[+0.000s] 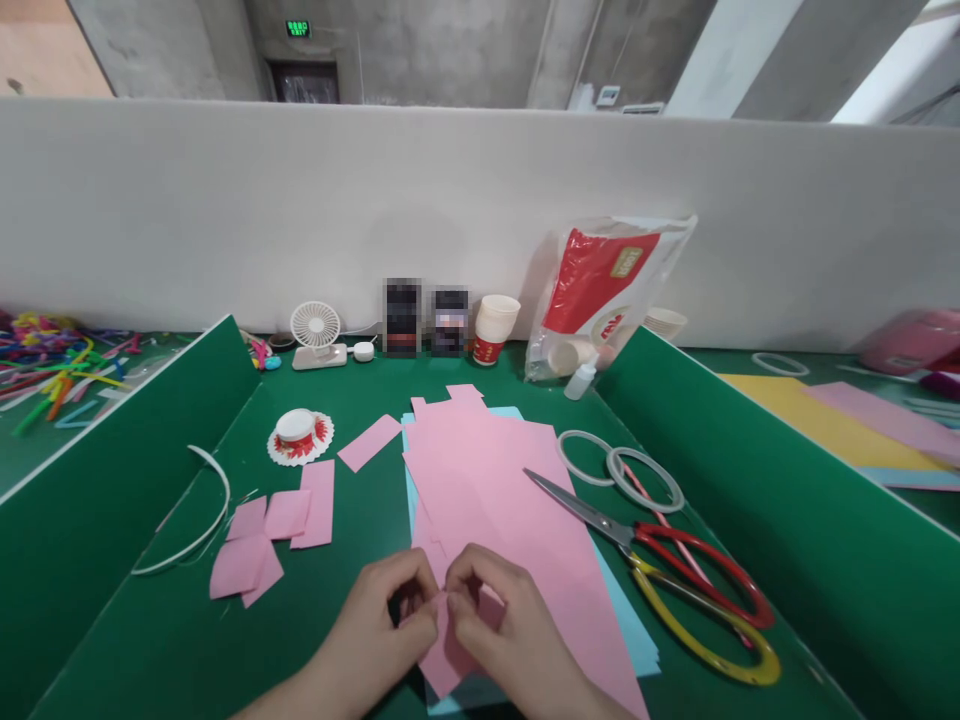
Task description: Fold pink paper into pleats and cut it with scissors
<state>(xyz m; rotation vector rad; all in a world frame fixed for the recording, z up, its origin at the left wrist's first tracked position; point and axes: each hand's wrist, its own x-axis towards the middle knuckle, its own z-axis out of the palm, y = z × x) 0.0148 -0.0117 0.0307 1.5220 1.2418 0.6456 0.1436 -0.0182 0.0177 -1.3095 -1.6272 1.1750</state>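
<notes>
Near the bottom centre, my left hand (390,625) and my right hand (499,620) meet, fingertips close together. Both pinch a small piece of pink paper (444,660), which hangs below the fingers. Under and beyond the hands lies a stack of large pink sheets (495,450) on top of light blue sheets (630,630). Several small pink pieces (244,565) lie to the left, some curled or overlapping. Open scissors (622,535) with red and yellow handles rest on the right, their tips over the pink sheets.
White rings (645,478) lie by the right divider (757,480). A paper-cup hat shape (298,436) and a curved white strip (223,500) are at left. Along the back stand a small fan (316,330), cups (495,325), a plastic bag (607,290) and a small bottle (580,380).
</notes>
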